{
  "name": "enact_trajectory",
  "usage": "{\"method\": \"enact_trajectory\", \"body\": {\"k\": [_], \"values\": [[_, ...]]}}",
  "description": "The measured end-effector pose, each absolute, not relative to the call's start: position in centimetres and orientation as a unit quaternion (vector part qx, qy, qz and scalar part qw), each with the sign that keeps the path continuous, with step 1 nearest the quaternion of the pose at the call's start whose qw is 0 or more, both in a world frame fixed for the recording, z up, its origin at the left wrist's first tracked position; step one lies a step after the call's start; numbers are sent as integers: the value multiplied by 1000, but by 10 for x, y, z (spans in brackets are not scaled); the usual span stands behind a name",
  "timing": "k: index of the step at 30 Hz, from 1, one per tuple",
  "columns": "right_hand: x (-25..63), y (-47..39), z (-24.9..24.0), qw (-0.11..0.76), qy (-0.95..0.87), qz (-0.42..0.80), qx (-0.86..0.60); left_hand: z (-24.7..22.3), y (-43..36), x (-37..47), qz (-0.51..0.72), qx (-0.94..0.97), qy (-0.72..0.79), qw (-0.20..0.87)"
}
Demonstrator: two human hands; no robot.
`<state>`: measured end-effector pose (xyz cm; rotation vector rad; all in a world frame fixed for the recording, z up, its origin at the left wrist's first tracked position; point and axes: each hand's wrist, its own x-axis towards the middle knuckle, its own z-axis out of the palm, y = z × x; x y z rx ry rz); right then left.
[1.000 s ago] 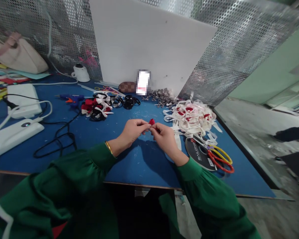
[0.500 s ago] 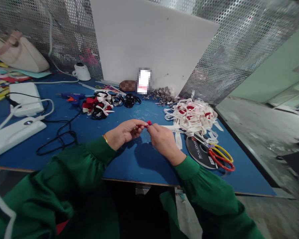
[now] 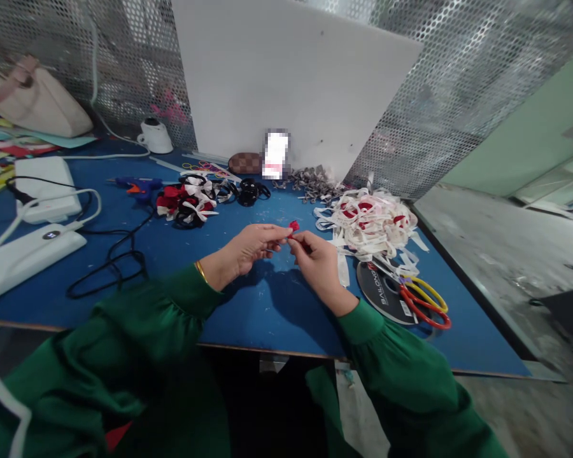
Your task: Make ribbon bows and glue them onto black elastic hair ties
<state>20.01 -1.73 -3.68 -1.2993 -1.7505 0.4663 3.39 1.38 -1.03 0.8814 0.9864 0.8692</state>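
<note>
A small piece of red ribbon (image 3: 294, 226), bunched at its top, is pinched between my two hands above the middle of the blue table. My left hand (image 3: 253, 247) grips it from the left with thumb and forefinger. From the right, my right hand (image 3: 319, 262) closes on its lower part, with the fingertips of both hands nearly touching. How the ribbon is folded is too small to make out. Beyond my left hand lies a pile of red, white and black bow hair ties (image 3: 187, 202). White ribbon strips (image 3: 370, 219) are heaped past my right hand.
Scissors (image 3: 424, 302) with red and yellow handles lie on a black spool disc (image 3: 384, 292) at right. A blue glue gun (image 3: 141, 187), black cable and white power strip (image 3: 33, 257) are at left. Metal clips (image 3: 315, 183) and a phone (image 3: 275, 154) stand behind.
Both hands have shifted slightly to the right, and the red ribbon piece now points more upward. My right hand's fingers have turned, showing more of the thumb.
</note>
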Motion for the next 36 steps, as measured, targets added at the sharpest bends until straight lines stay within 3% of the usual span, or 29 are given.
{"method": "enact_trajectory", "body": {"k": [5,15,21,29,36], "values": [[197,-21,-36,407,-731,196,-511,-18,12,41,442,412,455,654],[200,-10,-29,535,-503,497,-462,-12,10,41,483,514,441,555],[203,-4,-30,529,-309,671,-418,-14,7,43,469,534,434,554],[200,-5,-27,490,-234,743,-390,-21,10,43,486,482,433,586],[202,-4,-24,512,-207,745,-374,-21,8,44,471,522,429,568]]}}
